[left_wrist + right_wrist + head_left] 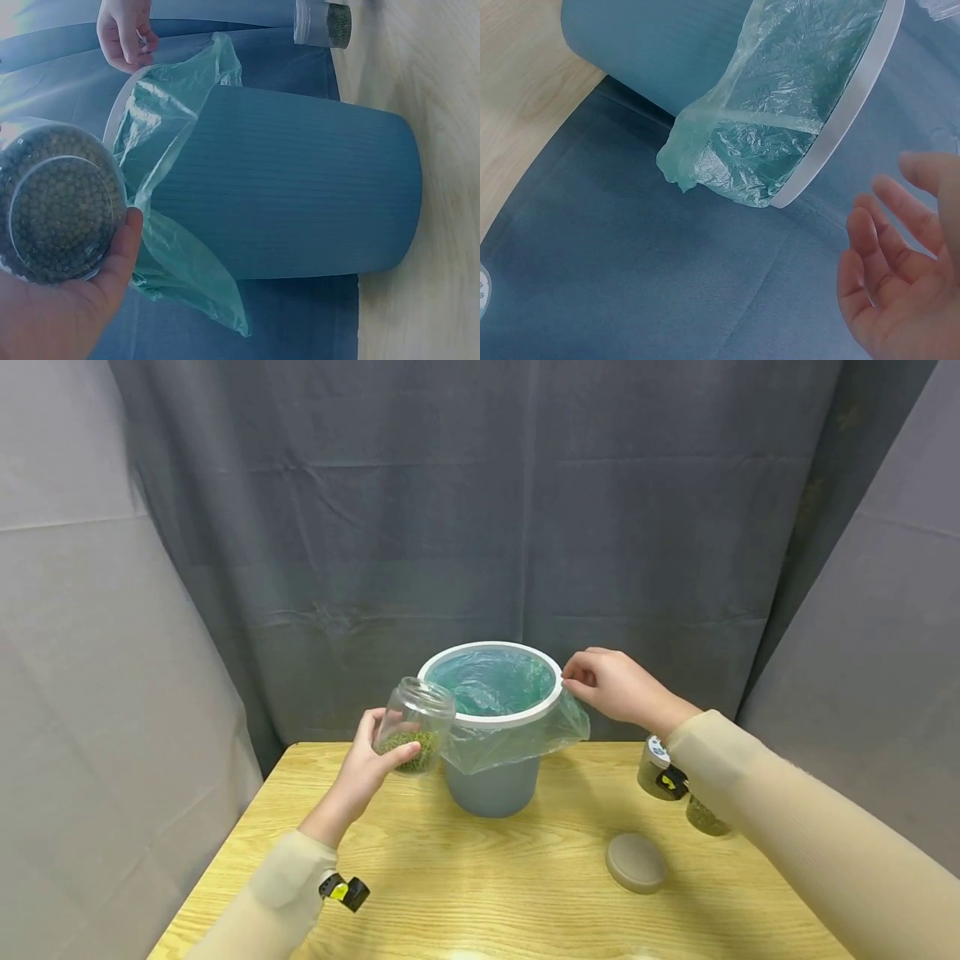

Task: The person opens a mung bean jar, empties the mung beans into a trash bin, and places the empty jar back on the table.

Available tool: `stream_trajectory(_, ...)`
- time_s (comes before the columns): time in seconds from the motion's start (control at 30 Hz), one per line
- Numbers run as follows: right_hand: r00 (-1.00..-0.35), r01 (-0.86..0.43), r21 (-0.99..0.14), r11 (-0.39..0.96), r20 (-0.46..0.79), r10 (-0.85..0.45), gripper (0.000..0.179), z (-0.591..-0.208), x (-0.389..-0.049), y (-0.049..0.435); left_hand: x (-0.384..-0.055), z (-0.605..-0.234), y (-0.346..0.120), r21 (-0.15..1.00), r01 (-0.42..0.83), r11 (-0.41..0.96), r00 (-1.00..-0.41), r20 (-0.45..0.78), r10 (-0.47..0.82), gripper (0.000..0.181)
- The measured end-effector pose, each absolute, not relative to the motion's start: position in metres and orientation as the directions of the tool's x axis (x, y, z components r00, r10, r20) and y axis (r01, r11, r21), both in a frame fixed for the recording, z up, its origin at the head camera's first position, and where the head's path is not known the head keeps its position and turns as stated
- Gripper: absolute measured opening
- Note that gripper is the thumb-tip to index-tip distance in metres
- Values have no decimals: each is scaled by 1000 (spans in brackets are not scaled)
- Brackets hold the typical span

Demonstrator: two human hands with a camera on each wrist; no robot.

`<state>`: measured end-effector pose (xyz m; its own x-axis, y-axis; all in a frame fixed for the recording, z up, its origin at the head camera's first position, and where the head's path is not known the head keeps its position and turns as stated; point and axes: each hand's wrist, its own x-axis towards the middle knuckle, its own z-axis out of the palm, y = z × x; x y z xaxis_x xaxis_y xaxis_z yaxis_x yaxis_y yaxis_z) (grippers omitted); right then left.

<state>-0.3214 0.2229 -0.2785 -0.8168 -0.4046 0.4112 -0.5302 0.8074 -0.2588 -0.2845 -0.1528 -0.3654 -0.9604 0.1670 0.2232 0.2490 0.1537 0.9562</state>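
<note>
My left hand [363, 768] grips a clear open-mouthed jar [420, 714] partly filled with small green beans [408, 752]. The jar leans slightly toward the bin and overlaps the left of its rim in the head view. In the left wrist view, beans show through the jar's round base [64, 206]. A grey-blue trash bin [491, 789] stands on the table, with a white rim ring [487, 722] over a thin green liner bag [517, 745] that hangs down outside. My right hand [618, 689], fingers loosely bent and holding nothing, is by the rim's right side.
A round beige lid [636, 862] lies on the wooden table [450, 877], right of the bin. Farther right stand a lidded jar [658, 777] and another container [705, 818], partly hidden by my right sleeve. A dark curtain [480, 527] hangs behind the bin.
</note>
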Motion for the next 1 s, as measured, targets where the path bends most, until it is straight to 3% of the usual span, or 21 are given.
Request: stream_trajectory(1.0,-889,-439,-231,869,253,-382,31,-271,-353,199,-291,-351,-156,960,225,167,-966,198,164,60)
